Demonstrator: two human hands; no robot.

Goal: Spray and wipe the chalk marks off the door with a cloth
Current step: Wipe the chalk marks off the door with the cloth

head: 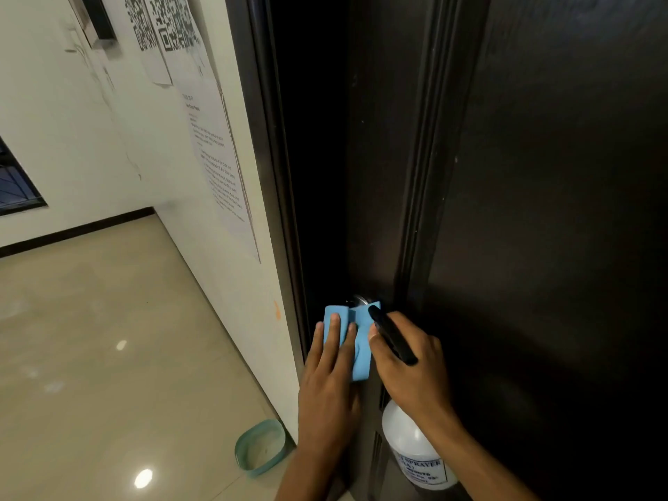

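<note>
Low in the frame's centre, the left hand [327, 377] presses a blue cloth [356, 341] flat against the dark door [542, 211], straight fingers spread over the cloth's left half, just below the knob [358, 301]. Just right, the right hand [408, 367] grips the spray bottle [415, 446] by its black trigger head, nozzle touching the cloth's upper right

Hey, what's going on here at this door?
A person is cleaning a dark door. Their left hand presses a blue cloth flat against it, just below the metal knob. Their right hand grips the black trigger head of a white spray bottle right beside the cloth. No chalk marks are clearly visible.
</note>
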